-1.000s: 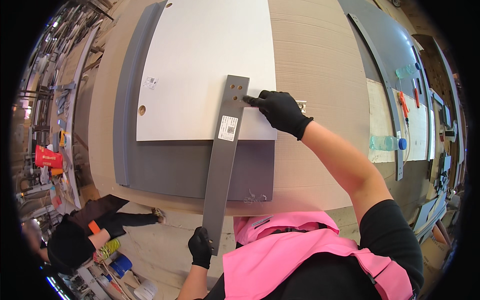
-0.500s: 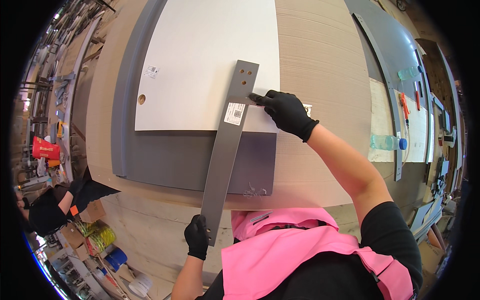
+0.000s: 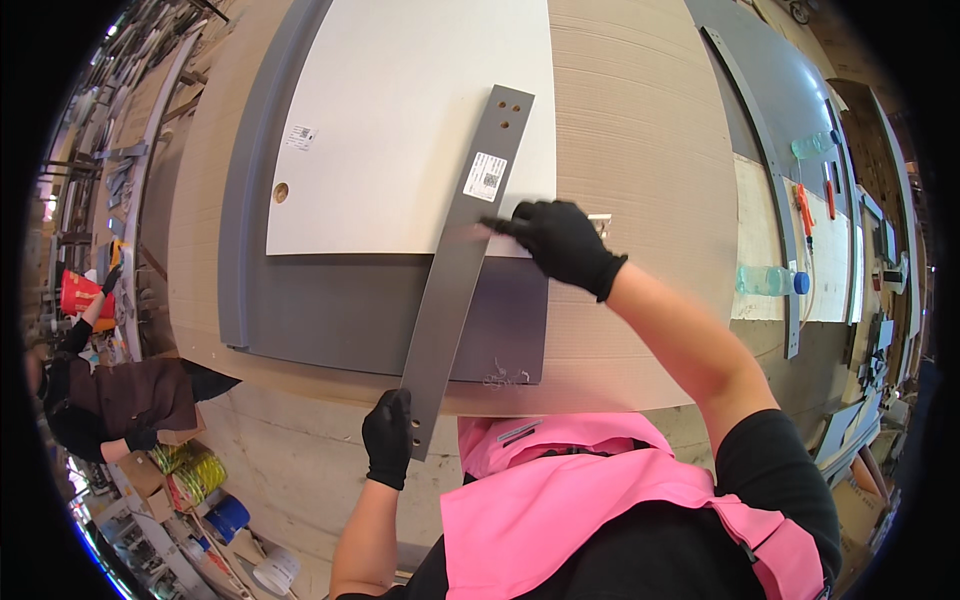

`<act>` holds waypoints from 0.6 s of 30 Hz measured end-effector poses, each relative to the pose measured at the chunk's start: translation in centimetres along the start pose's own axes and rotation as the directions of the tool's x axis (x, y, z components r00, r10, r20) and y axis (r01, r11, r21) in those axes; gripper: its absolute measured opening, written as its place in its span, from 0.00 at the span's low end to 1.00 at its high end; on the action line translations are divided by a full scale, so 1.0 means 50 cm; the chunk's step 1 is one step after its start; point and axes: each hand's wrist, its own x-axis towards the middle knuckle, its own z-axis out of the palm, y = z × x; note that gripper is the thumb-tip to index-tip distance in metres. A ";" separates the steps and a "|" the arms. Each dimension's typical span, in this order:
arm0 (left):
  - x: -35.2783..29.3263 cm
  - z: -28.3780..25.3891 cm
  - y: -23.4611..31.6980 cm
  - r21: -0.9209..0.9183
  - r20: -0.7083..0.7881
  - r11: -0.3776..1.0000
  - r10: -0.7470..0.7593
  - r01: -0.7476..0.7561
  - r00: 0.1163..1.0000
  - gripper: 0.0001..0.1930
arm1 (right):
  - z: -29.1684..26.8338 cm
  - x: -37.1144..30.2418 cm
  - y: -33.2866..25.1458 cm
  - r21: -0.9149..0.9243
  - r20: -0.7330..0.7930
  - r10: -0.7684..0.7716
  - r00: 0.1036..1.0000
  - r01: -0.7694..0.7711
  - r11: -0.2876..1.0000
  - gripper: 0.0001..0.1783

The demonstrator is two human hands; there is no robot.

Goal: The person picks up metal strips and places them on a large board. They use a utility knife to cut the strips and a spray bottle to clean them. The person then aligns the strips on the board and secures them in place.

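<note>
A long grey board strip (image 3: 452,270) with drilled holes at both ends and a white label (image 3: 486,177) slants over the panels. My left hand (image 3: 388,430), in a black glove, is closed round its near end, by the table's front edge. My gloved right hand (image 3: 568,242) is closed at the strip's right edge, below the label. Its fingertips are blurred, and anything pinched in them is too unclear to name. Beneath the strip lie a white panel (image 3: 400,110) with a round hole and a small label, and a dark grey panel (image 3: 330,315).
Cardboard (image 3: 640,150) covers the table. Wispy shavings (image 3: 510,376) lie at the dark panel's near edge. To the right are two plastic bottles (image 3: 765,280), an orange-handled tool (image 3: 806,210) and a narrow dark strip (image 3: 762,150). A co-worker (image 3: 120,400) stands at left near a red bucket (image 3: 82,292).
The strip has slid away from me and slightly right, with my left hand on it. My right hand has moved nearer along the strip's edge. The co-worker now reaches toward the red bucket.
</note>
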 end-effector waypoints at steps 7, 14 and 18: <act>0.065 0.005 0.046 -0.184 0.071 0.980 0.087 -0.073 0.994 0.19 | 0.000 -0.020 -0.053 0.006 0.001 -0.101 0.995 0.101 0.995 0.30; 0.164 0.010 0.094 -0.392 0.300 0.920 0.138 -0.010 0.944 0.18 | 0.013 -0.057 -0.053 0.025 0.088 -0.157 0.984 0.155 0.988 0.34; 0.171 -0.002 0.104 -0.343 0.323 0.936 0.194 -0.076 0.926 0.17 | 0.031 -0.082 -0.074 0.103 0.050 -0.190 0.980 0.185 0.977 0.33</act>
